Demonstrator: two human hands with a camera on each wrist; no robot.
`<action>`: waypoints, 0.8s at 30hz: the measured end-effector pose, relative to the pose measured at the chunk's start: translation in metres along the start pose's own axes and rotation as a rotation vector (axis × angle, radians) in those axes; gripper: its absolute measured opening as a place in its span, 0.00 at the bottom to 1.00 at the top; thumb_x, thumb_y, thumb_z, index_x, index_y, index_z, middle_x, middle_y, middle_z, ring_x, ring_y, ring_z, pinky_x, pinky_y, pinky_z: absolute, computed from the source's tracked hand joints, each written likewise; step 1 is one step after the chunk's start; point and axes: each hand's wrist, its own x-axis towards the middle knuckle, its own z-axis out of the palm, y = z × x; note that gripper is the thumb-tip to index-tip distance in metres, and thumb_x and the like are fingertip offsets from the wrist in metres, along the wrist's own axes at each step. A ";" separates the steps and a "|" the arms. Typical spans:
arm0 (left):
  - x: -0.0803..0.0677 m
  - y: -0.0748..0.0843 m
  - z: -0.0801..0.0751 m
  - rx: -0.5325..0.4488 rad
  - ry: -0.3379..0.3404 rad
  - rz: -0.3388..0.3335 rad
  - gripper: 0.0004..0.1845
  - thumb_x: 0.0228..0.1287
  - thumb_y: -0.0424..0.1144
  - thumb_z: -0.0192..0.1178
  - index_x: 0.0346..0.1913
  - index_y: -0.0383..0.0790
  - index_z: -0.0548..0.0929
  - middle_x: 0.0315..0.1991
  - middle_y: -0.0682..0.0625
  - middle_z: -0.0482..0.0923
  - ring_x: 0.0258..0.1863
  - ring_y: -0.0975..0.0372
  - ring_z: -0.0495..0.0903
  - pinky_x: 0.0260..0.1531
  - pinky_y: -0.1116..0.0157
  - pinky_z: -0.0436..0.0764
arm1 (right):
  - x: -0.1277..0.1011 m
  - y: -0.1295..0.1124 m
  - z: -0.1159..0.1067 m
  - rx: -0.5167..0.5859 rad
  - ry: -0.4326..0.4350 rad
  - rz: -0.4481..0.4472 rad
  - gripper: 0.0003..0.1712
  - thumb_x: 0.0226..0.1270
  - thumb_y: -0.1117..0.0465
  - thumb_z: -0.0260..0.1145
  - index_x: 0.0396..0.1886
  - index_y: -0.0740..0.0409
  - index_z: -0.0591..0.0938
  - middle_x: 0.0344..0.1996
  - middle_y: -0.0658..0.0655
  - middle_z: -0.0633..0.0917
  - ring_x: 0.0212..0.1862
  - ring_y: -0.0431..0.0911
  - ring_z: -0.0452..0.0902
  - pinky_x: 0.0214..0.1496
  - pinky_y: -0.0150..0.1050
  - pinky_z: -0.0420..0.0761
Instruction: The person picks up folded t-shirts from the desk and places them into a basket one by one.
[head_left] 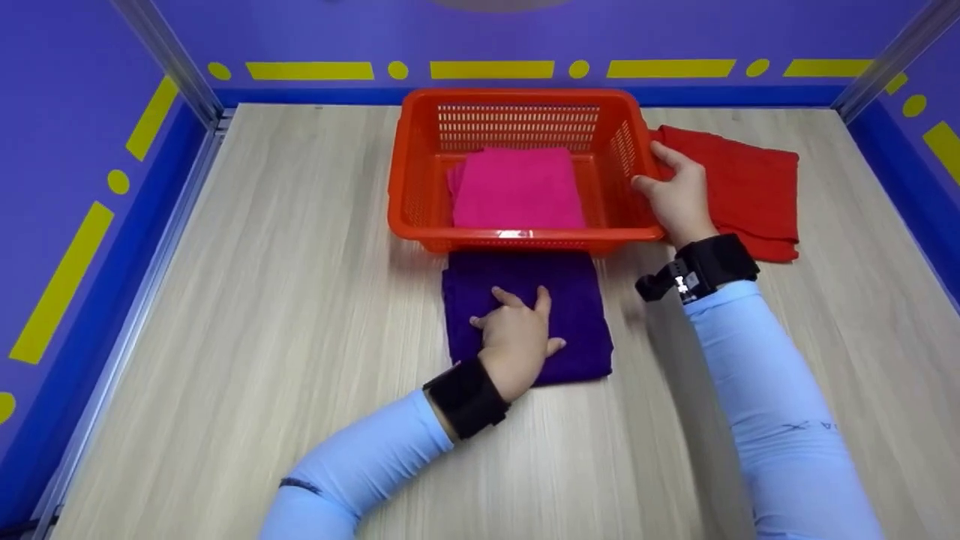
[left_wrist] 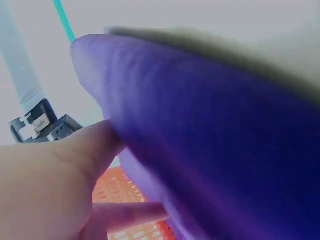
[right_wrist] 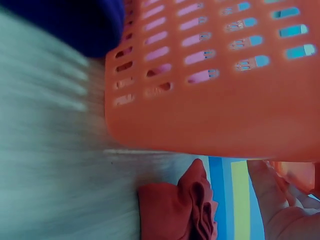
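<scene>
An orange plastic basket [head_left: 412, 187] stands toward the back of the table, with a folded pink cloth [head_left: 517, 187] lying inside. My right hand [head_left: 681, 196] grips the basket's right rim, thumb on the inner side. In the right wrist view, the slotted basket wall [right_wrist: 210, 115] fills the upper part, and part of the right hand [right_wrist: 287, 210] shows at the lower right. Directly in front of the basket lies a folded purple cloth [head_left: 577, 322]. My left hand [head_left: 516, 341] rests on it with fingers spread. The left wrist view shows thumb and a finger touching the purple cloth [left_wrist: 210, 115].
Right of the basket, partly behind the right hand, a folded red cloth [head_left: 757, 187] lies on the light wooden table [head_left: 300, 262]. Blue panels with yellow marks [head_left: 491, 70] enclose the back and sides. Black straps [head_left: 465, 397] circle both wrists.
</scene>
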 end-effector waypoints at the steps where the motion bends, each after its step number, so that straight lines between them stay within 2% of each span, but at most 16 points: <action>1: -0.002 -0.006 0.000 -0.020 0.029 0.012 0.45 0.57 0.75 0.56 0.74 0.55 0.71 0.59 0.32 0.80 0.32 0.46 0.88 0.32 0.54 0.88 | -0.001 0.000 0.000 0.013 -0.006 0.007 0.39 0.75 0.66 0.60 0.81 0.43 0.60 0.75 0.54 0.65 0.69 0.52 0.68 0.68 0.49 0.73; 3: -0.003 -0.018 0.000 -0.078 0.077 0.024 0.44 0.54 0.72 0.62 0.70 0.51 0.75 0.54 0.36 0.83 0.29 0.51 0.87 0.28 0.56 0.87 | -0.001 0.000 -0.002 0.028 -0.025 0.009 0.39 0.76 0.65 0.60 0.81 0.43 0.59 0.75 0.54 0.65 0.69 0.52 0.67 0.68 0.49 0.73; 5: -0.003 -0.031 0.001 -0.149 0.092 0.032 0.42 0.53 0.68 0.66 0.68 0.48 0.77 0.51 0.40 0.83 0.31 0.52 0.87 0.25 0.58 0.86 | -0.001 0.000 -0.005 0.052 -0.051 0.008 0.39 0.76 0.64 0.61 0.81 0.44 0.59 0.75 0.55 0.65 0.70 0.52 0.67 0.68 0.49 0.73; 8: -0.001 -0.054 0.003 -0.268 0.041 0.034 0.40 0.54 0.62 0.71 0.67 0.45 0.77 0.52 0.40 0.80 0.40 0.48 0.85 0.29 0.55 0.87 | -0.004 0.001 -0.014 0.110 -0.086 0.019 0.38 0.76 0.62 0.61 0.81 0.47 0.60 0.74 0.57 0.66 0.70 0.52 0.66 0.69 0.47 0.72; 11: 0.000 -0.076 0.010 -0.355 -0.006 0.029 0.39 0.56 0.58 0.72 0.68 0.43 0.76 0.58 0.37 0.76 0.48 0.43 0.81 0.35 0.50 0.86 | -0.012 0.005 -0.022 0.150 -0.110 0.037 0.37 0.76 0.59 0.62 0.80 0.49 0.62 0.72 0.59 0.68 0.68 0.52 0.68 0.64 0.40 0.77; 13: 0.000 -0.090 0.018 -0.398 -0.012 0.030 0.40 0.56 0.57 0.72 0.69 0.42 0.76 0.60 0.36 0.74 0.49 0.41 0.80 0.36 0.48 0.86 | -0.020 0.010 -0.026 0.117 -0.133 0.027 0.37 0.75 0.57 0.63 0.80 0.49 0.62 0.70 0.61 0.70 0.65 0.51 0.70 0.57 0.36 0.81; 16: -0.003 -0.109 0.032 -0.492 0.027 0.059 0.41 0.56 0.55 0.74 0.69 0.39 0.75 0.59 0.34 0.72 0.45 0.41 0.80 0.38 0.47 0.85 | -0.034 0.019 -0.031 0.049 -0.191 -0.001 0.40 0.74 0.52 0.64 0.80 0.51 0.60 0.64 0.60 0.73 0.58 0.47 0.76 0.49 0.33 0.84; 17: -0.004 -0.114 0.037 -0.536 0.043 0.075 0.42 0.56 0.54 0.74 0.70 0.37 0.75 0.59 0.34 0.72 0.45 0.42 0.80 0.40 0.48 0.84 | -0.040 0.022 -0.032 0.041 -0.218 -0.002 0.40 0.74 0.51 0.65 0.80 0.53 0.60 0.63 0.60 0.74 0.56 0.46 0.78 0.49 0.34 0.85; 19: -0.005 -0.122 0.044 -0.654 0.066 0.106 0.42 0.55 0.50 0.76 0.70 0.33 0.73 0.57 0.34 0.71 0.44 0.44 0.79 0.45 0.50 0.83 | -0.049 0.030 -0.034 0.100 -0.292 0.007 0.40 0.74 0.49 0.64 0.77 0.59 0.61 0.61 0.59 0.77 0.54 0.46 0.82 0.51 0.37 0.85; 21: -0.006 -0.129 0.049 -0.795 0.058 0.120 0.43 0.55 0.44 0.78 0.71 0.30 0.71 0.56 0.35 0.70 0.44 0.48 0.79 0.49 0.54 0.81 | -0.058 0.040 -0.036 0.198 -0.383 0.042 0.38 0.76 0.47 0.61 0.75 0.64 0.62 0.61 0.62 0.79 0.54 0.50 0.84 0.54 0.43 0.84; 24: -0.006 -0.136 0.051 -0.994 0.011 0.102 0.44 0.54 0.36 0.78 0.73 0.29 0.68 0.57 0.36 0.68 0.44 0.54 0.79 0.49 0.59 0.81 | -0.069 0.055 -0.036 0.344 -0.548 0.127 0.37 0.81 0.48 0.52 0.76 0.69 0.58 0.65 0.67 0.77 0.59 0.57 0.81 0.59 0.52 0.80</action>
